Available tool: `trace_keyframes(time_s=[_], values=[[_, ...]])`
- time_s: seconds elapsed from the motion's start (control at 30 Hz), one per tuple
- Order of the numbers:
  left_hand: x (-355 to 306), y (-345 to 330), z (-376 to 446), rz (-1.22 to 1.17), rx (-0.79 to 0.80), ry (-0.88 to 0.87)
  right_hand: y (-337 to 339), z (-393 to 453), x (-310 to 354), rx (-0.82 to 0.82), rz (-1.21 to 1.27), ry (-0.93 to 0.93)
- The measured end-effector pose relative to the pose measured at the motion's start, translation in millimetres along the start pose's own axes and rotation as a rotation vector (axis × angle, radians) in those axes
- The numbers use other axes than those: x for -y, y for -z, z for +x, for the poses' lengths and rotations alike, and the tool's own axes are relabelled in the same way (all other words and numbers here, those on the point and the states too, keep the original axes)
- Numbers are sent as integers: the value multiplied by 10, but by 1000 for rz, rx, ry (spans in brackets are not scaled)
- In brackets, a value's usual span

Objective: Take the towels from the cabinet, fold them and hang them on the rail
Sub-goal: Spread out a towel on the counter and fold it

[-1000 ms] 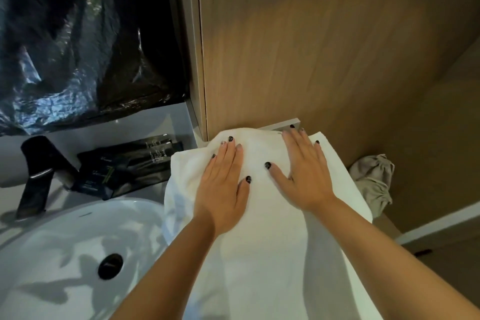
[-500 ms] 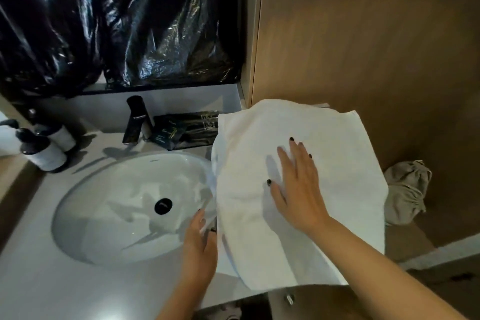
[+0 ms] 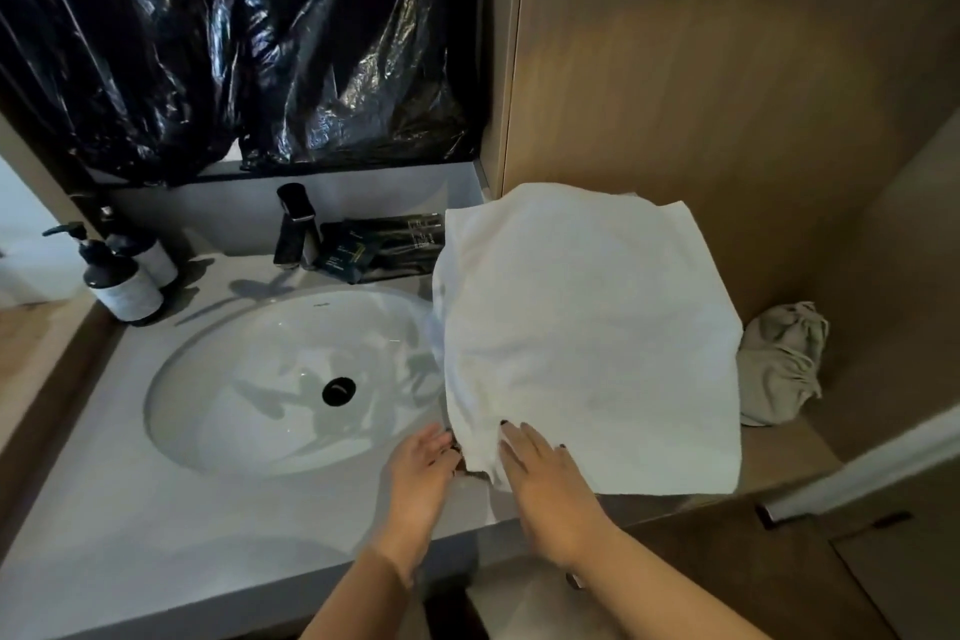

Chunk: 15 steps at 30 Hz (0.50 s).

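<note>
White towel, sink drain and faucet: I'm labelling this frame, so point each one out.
white towel (image 3: pixel 587 343), head view, middle of its flat top.
sink drain (image 3: pixel 338 390), head view, centre of the dark hole.
faucet (image 3: pixel 296 229), head view, its dark upright body.

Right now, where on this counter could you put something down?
Bare counter lies in front of the sink, left of the hands. The back edge is crowded: two pump bottles, tap, dark packets. The white towel covers the right end.
</note>
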State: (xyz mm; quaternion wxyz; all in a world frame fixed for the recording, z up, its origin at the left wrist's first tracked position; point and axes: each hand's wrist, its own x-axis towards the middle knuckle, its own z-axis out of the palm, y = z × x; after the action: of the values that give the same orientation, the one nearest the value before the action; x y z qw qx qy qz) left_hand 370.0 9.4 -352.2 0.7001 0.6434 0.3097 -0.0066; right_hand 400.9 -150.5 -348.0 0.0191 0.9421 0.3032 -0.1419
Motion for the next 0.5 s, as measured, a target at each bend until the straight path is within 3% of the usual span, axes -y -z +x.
trace_keyframes(time_s=[0.2,0.33,0.43,0.5], values=[[-73,47,92,6,82,-40,13,64,-152,-224,25,-13],[-19,142,192,53,67,-28,166,69,-129,-283,293,-111],[28,193,234,63,144,-62,187,68,-39,-397,444,-226],[8,213,239,59,195,-25,151,62,55,-380,485,-242]])
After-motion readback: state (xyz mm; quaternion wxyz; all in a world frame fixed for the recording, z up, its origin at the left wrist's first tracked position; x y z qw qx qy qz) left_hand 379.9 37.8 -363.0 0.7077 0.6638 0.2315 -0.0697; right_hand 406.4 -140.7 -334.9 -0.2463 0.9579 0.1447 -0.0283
